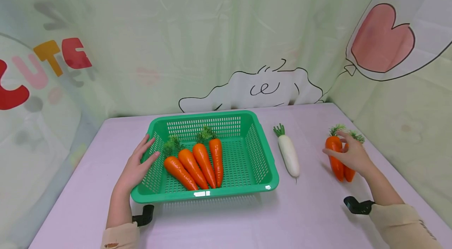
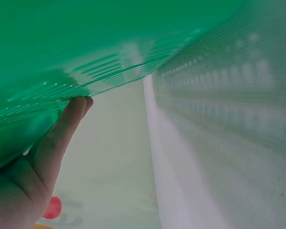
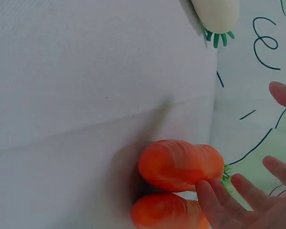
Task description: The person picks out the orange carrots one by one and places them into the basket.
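i see left hand (image 1: 135, 166), fingers spread, against green basket (image 1: 236, 191); right hand (image 1: 354, 157), fingers spread, at two carrots (image 1: 336, 164) right of daikon (image 1: 289, 155).

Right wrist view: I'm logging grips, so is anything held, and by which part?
Nothing: the right hand is at two carrots, fingers spread, thumb apart, closed round neither.

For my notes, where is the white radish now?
In the head view, the white radish lies on the table, right of the green basket and left of two loose carrots.
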